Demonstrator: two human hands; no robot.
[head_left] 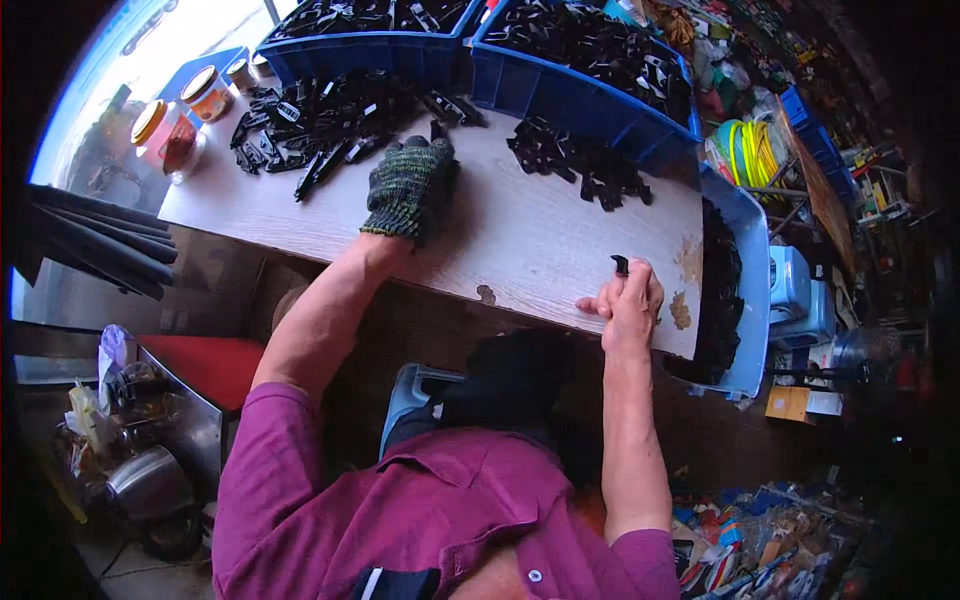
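Observation:
My left hand [408, 188], in a dark green knitted glove, rests over the table with its fingers curled. A small black bit [437, 130] shows at its fingertips, and what lies under the fingers is hidden. Just beyond them is a heap of black plastic parts [345, 115]. My bare right hand [632, 300] is near the table's front right edge, fingers bent, with a small curved black plastic piece [620, 265] sticking up from them. A smaller pile of black parts [580, 165] lies farther off, between the hands.
Two blue crates [570, 88] full of black parts stand along the back of the pale table [540, 230]. Lidded jars [165, 135] are at the far left. A light blue tub [752, 290] with black parts adjoins the right edge. A red-topped stand [200, 365] is lower left.

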